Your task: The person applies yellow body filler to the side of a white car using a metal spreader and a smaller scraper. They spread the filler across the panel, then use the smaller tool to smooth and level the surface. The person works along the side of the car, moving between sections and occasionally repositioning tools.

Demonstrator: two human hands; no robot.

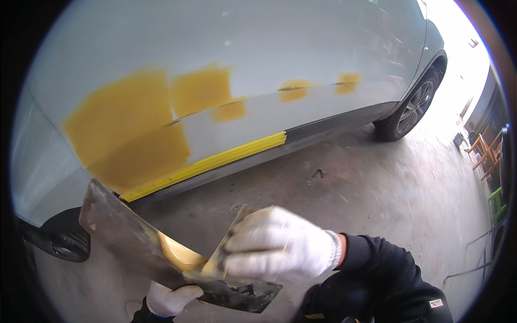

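My left hand (171,297), in a white knit glove, grips a dark, stained mixing board (126,237) from below, thumb on its near edge. A mound of pale yellow body filler (180,254) sits on the board. My right hand (283,245), gloved the same way, is closed on a flat putty spreader (222,248); its lower edge touches the filler on the board. Beyond the board stands a pale car door (301,37) with smooth yellow filler patches (129,124), the largest at the left.
Yellow masking tape (215,164) runs along the door's lower edge above the dark sill. Car wheels show at the lower left (67,237) and far right (417,107). Wooden chairs (487,153) and a green chair (496,203) stand at the right rim over a concrete floor (371,183).
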